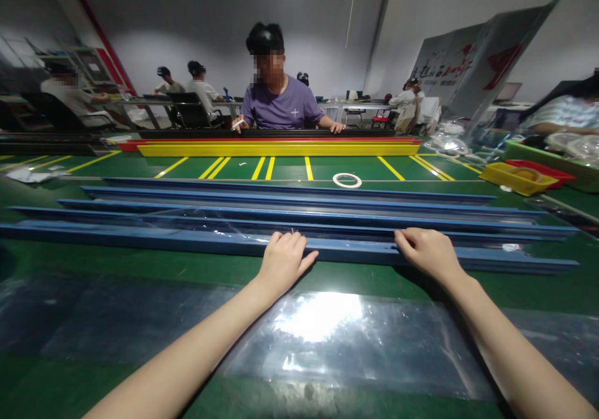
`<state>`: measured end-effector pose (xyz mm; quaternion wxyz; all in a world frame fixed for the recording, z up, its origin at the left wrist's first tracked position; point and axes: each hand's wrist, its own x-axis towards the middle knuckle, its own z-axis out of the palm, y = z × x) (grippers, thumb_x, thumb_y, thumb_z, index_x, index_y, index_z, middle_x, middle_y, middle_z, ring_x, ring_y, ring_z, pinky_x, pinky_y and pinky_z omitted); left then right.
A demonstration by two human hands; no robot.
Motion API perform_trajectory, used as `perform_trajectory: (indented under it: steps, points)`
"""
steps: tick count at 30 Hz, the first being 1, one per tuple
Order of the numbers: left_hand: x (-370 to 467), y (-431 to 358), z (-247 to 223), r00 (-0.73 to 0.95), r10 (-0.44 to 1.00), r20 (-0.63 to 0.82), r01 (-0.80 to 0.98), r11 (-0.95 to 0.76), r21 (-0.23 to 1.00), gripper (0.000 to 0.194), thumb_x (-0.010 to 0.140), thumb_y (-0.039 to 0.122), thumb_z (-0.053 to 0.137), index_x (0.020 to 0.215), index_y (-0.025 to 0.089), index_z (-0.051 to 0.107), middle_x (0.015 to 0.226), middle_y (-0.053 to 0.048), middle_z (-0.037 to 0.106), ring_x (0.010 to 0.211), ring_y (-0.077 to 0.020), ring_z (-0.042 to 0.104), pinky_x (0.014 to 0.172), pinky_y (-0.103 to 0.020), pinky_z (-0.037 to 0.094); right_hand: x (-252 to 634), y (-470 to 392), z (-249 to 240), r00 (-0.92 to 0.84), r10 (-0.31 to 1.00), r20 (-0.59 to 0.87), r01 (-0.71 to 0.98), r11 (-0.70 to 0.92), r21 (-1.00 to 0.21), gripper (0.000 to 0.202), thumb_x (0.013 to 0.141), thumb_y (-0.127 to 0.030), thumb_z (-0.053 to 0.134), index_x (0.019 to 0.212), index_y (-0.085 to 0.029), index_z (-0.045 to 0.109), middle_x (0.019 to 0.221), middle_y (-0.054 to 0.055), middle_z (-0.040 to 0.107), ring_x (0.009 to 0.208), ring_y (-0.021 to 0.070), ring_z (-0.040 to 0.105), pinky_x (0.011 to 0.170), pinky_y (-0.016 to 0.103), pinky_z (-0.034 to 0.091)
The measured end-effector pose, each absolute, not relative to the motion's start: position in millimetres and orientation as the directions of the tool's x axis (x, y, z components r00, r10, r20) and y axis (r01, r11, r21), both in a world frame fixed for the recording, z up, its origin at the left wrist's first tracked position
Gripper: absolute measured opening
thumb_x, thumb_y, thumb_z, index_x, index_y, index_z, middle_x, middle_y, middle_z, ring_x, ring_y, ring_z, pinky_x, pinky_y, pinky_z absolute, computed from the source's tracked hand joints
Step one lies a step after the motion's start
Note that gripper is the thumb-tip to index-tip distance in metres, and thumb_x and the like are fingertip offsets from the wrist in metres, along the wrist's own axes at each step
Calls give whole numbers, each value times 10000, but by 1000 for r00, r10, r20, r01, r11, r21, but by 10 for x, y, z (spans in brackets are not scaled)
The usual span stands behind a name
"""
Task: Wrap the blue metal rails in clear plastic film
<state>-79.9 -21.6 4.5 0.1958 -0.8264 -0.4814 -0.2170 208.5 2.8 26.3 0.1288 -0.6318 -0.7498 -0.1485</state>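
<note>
Several long blue channel strips lie side by side across the green table. The nearest blue strip is under both hands. My left hand has its fingers curled over this strip near the middle, thumb out to the right. Farther right, my right hand is closed at the strip's upper edge, thumb and forefinger together; its other fingers are mostly hidden. Thin clear film lies over part of the near strips. Between my arms and beyond them, a wide clear plastic sleeve lies flat on the table.
A white tape ring lies behind the blue strips. Yellow strips with red and black ones lie farther back, before a seated person in a purple shirt. At right are a yellow tray and a green bin.
</note>
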Motion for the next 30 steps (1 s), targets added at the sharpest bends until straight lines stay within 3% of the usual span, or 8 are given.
perform_trajectory:
  steps: [6, 11, 16, 23, 30]
  points:
    - [-803, -202, 33, 425, 716, 554, 884, -460, -84, 318, 831, 433, 413, 692, 165, 514, 687, -19, 565, 677, -162, 505, 623, -296, 309, 1967, 10, 416, -156, 944, 292, 988, 155, 28, 453, 806, -462, 294, 510, -197, 512, 540, 21, 565, 517, 135, 487, 457, 231, 203]
    - [-797, -204, 48, 414, 716, 562, 892, -444, -91, 336, 821, 447, 416, 679, 163, 526, 678, -26, 542, 683, -169, 484, 606, -294, 301, 1613, -28, 540, -289, 913, 288, 947, 317, -56, 419, 832, -417, 292, 542, -192, 496, 570, 9, 563, 511, 108, 465, 472, 226, 213]
    - [-798, -204, 54, 384, 742, 550, 907, -416, -73, 336, 796, 469, 442, 691, 168, 546, 721, -42, 529, 721, -183, 470, 610, -287, 305, 1126, -54, 577, -415, 868, 272, 904, 428, 11, 368, 845, -355, 300, 614, -189, 532, 659, 16, 602, 607, 111, 523, 497, 228, 212]
    - [-807, -196, 53, 395, 744, 539, 904, -419, -84, 343, 802, 482, 423, 711, 176, 551, 697, -37, 519, 696, -179, 462, 606, -289, 297, 728, -37, 406, -288, 890, 353, 956, 290, 50, 378, 856, -341, 283, 661, -194, 571, 681, 15, 641, 573, 118, 558, 471, 249, 161]
    - [-795, -204, 43, 401, 732, 550, 904, -413, -110, 331, 804, 473, 429, 718, 173, 539, 715, -35, 528, 705, -184, 466, 611, -300, 295, 726, -8, 290, -309, 869, 388, 947, 317, 44, 405, 846, -334, 293, 631, -180, 600, 668, 36, 644, 590, 123, 563, 472, 251, 172]
